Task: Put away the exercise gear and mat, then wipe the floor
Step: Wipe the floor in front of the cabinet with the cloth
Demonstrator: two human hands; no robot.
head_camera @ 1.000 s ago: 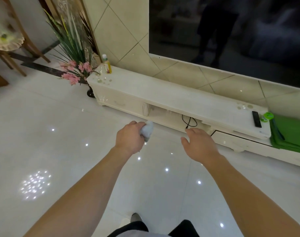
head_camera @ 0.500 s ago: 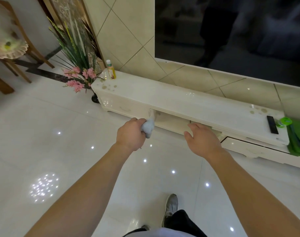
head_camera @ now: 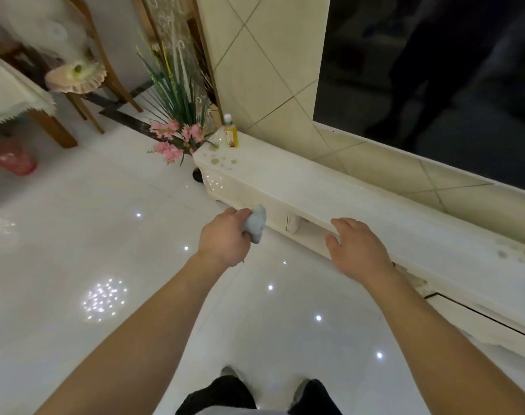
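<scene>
Left hand (head_camera: pixel 225 239) grips a bunched cloth (head_camera: pixel 255 224), long axis upright in view.

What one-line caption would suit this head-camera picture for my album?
Left hand grips a pale cloth, right hand open near the low white cabinet, above a glossy tiled floor.

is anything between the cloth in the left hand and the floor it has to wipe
Nothing visible does. The left hand grips the cloth over bare floor tiles; the white cabinet stands just beyond it, not beneath.
</scene>
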